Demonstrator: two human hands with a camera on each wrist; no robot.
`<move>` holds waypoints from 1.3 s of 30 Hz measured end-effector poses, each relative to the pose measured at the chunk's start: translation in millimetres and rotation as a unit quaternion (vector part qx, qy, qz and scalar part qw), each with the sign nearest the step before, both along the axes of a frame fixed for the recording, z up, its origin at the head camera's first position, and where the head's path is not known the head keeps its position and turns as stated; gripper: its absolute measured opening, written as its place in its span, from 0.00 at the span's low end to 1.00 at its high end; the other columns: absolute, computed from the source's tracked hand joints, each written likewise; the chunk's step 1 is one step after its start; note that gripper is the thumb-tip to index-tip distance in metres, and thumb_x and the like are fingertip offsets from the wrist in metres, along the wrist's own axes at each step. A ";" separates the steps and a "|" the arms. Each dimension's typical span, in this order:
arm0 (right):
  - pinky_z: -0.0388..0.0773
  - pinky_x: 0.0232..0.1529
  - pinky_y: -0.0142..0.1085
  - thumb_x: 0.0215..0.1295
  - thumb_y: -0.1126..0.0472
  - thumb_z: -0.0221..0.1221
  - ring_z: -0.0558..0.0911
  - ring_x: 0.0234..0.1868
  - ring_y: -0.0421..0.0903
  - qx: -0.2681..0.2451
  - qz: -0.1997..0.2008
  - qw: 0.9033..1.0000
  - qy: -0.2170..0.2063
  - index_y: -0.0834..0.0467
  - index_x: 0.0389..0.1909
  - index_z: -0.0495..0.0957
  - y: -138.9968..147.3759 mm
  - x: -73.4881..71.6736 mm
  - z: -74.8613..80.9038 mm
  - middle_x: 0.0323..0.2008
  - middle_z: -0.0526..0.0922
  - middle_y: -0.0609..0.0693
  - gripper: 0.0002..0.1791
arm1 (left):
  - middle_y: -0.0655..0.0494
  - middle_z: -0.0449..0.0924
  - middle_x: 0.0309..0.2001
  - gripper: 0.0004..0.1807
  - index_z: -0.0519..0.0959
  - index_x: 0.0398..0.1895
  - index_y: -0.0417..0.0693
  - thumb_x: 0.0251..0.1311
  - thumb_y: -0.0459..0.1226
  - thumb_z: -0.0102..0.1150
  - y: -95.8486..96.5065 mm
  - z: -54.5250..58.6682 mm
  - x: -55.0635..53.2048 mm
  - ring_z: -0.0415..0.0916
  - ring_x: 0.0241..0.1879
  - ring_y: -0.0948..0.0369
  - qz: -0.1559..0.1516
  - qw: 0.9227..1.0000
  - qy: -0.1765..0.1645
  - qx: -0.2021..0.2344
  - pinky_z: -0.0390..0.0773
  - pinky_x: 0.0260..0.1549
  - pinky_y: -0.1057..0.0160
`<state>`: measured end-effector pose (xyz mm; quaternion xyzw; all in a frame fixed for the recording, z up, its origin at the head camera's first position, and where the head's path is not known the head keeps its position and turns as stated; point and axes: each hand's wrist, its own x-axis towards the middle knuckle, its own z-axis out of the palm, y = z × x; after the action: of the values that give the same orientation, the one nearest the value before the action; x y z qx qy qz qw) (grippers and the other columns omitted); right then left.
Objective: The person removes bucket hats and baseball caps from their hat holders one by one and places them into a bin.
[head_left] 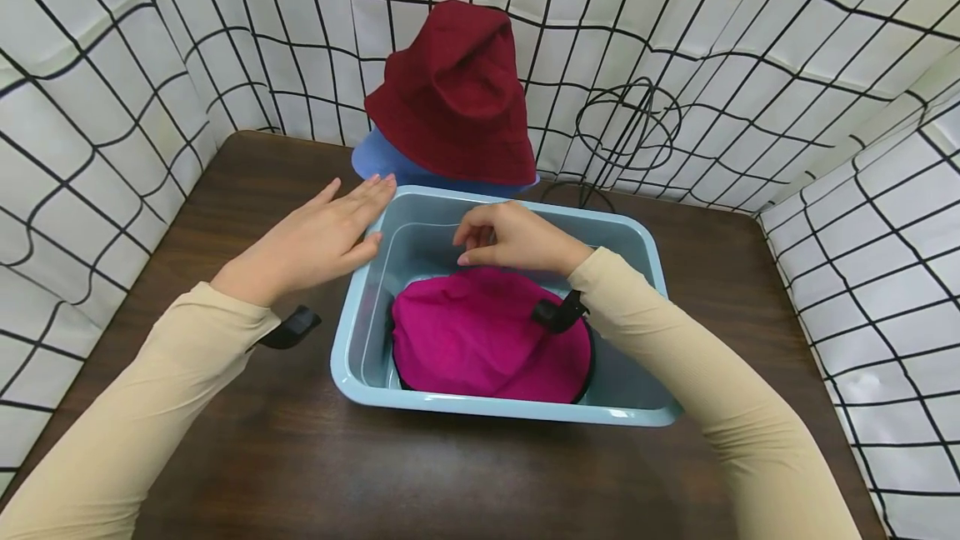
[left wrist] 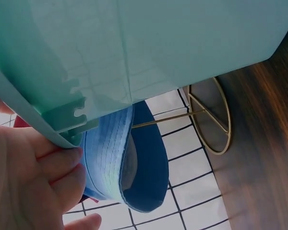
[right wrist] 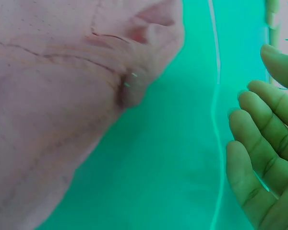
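Observation:
A bright pink fabric hat (head_left: 487,336) lies crumpled in a light blue plastic basin (head_left: 495,415). My left hand (head_left: 318,244) rests at the basin's far left corner, fingers mostly straight and thumb lying over the rim; the left wrist view has its fingers against the rim's underside. Over the far part of the basin, beyond the pink hat, my right hand (head_left: 517,236) hovers with loosely curled fingers and nothing in them. The right wrist view shows those fingers (right wrist: 242,163) apart from the hat (right wrist: 62,105).
Behind the basin, a dark red bucket hat (head_left: 461,98) sits over a blue hat (head_left: 397,158) on a gold wire stand (left wrist: 225,120). Coiled black wire (head_left: 630,123) hangs at the back right. Black grid panels with white cloth enclose the brown table (head_left: 480,482).

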<state>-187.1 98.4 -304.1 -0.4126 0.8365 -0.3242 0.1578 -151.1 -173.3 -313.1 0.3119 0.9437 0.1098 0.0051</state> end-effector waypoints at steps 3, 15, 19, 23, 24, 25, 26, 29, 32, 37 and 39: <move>0.77 0.36 0.32 0.57 0.62 0.65 0.78 0.33 0.40 -0.012 -0.014 1.000 0.001 0.60 0.39 0.81 3.5 -2.1 5.0 0.31 0.81 0.46 0.09 | 0.44 0.49 0.72 0.34 0.50 0.72 0.37 0.68 0.43 0.43 -0.3 0.2 -1.0 0.46 0.72 0.50 0.003 1.000 0.002 -0.003 0.45 0.66 0.42; 0.74 0.32 0.34 0.61 0.61 0.62 0.78 0.32 0.42 -0.028 -0.071 0.997 0.026 0.60 0.40 0.82 19.6 -11.8 26.6 0.32 0.82 0.48 0.09 | 0.43 0.46 0.73 0.34 0.48 0.73 0.36 0.69 0.43 0.40 2.8 0.9 1.6 0.42 0.72 0.49 0.012 1.000 -0.001 -0.029 0.42 0.67 0.43; 0.74 0.33 0.34 0.61 0.60 0.62 0.79 0.32 0.44 -0.029 -0.100 0.994 0.025 0.59 0.39 0.82 24.6 -16.5 32.6 0.32 0.83 0.50 0.08 | 0.44 0.45 0.73 0.34 0.48 0.73 0.36 0.69 0.44 0.39 6.3 4.4 3.6 0.40 0.73 0.50 0.024 0.999 -0.007 -0.047 0.41 0.67 0.42; 0.74 0.35 0.33 0.62 0.60 0.61 0.78 0.33 0.41 -0.031 -0.122 0.991 0.039 0.59 0.38 0.82 27.1 -20.5 38.0 0.32 0.83 0.49 0.07 | 0.44 0.45 0.73 0.33 0.48 0.72 0.35 0.69 0.43 0.38 8.8 5.5 5.9 0.40 0.73 0.50 0.040 0.998 -0.011 -0.048 0.41 0.67 0.42; 0.74 0.34 0.33 0.62 0.60 0.61 0.78 0.33 0.42 -0.033 -0.126 0.991 0.041 0.59 0.38 0.82 27.4 -21.6 39.7 0.32 0.83 0.50 0.07 | 0.44 0.45 0.73 0.33 0.48 0.72 0.36 0.69 0.43 0.37 9.0 5.1 6.3 0.40 0.73 0.50 0.043 0.998 -0.010 -0.048 0.41 0.67 0.42; 0.74 0.33 0.33 0.62 0.60 0.61 0.78 0.33 0.41 -0.034 -0.130 0.990 0.049 0.59 0.38 0.82 28.1 -22.8 41.1 0.32 0.83 0.49 0.07 | 0.44 0.45 0.73 0.33 0.48 0.72 0.36 0.69 0.43 0.37 9.4 4.8 6.6 0.40 0.73 0.50 0.046 0.998 -0.009 -0.047 0.41 0.67 0.42; 0.74 0.33 0.33 0.62 0.60 0.61 0.78 0.33 0.42 -0.036 -0.135 0.989 0.052 0.59 0.38 0.82 28.7 -24.0 42.6 0.32 0.83 0.50 0.07 | 0.43 0.45 0.73 0.33 0.49 0.72 0.35 0.69 0.43 0.37 9.6 4.4 6.7 0.40 0.73 0.50 0.048 0.998 -0.008 -0.046 0.40 0.67 0.42; 0.75 0.32 0.33 0.63 0.60 0.60 0.79 0.33 0.43 -0.038 -0.154 0.985 0.062 0.59 0.38 0.82 30.2 -27.9 47.8 0.32 0.83 0.51 0.07 | 0.43 0.46 0.73 0.33 0.49 0.72 0.35 0.69 0.43 0.37 9.9 4.1 7.8 0.40 0.72 0.50 0.050 0.998 -0.006 -0.043 0.40 0.67 0.42; 0.75 0.35 0.33 0.63 0.60 0.60 0.79 0.34 0.43 -0.042 -0.176 0.981 0.076 0.60 0.39 0.81 31.3 -32.7 52.4 0.34 0.83 0.50 0.08 | 0.42 0.46 0.73 0.33 0.49 0.72 0.34 0.68 0.43 0.38 10.0 3.8 8.3 0.41 0.72 0.49 0.049 0.998 -0.004 -0.038 0.40 0.67 0.42; 0.73 0.36 0.32 0.63 0.60 0.59 0.77 0.36 0.42 -0.051 -0.216 0.971 0.085 0.60 0.42 0.80 30.7 -42.4 56.2 0.37 0.82 0.50 0.10 | 0.41 0.47 0.73 0.34 0.49 0.72 0.33 0.68 0.43 0.39 9.8 1.9 8.7 0.42 0.72 0.48 0.046 0.998 -0.002 -0.032 0.42 0.66 0.41; 0.71 0.36 0.32 0.64 0.60 0.59 0.77 0.36 0.42 -0.055 -0.230 0.968 0.089 0.60 0.43 0.80 29.0 -46.2 57.0 0.37 0.82 0.51 0.10 | 0.41 0.46 0.73 0.34 0.49 0.72 0.33 0.68 0.43 0.39 9.4 0.8 8.8 0.42 0.72 0.48 0.047 0.998 -0.002 -0.032 0.42 0.66 0.41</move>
<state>-233.3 127.4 -247.1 -0.2446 0.9004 -0.3593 -0.0184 -142.3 -163.9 -312.3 0.2669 0.9603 0.0799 0.0117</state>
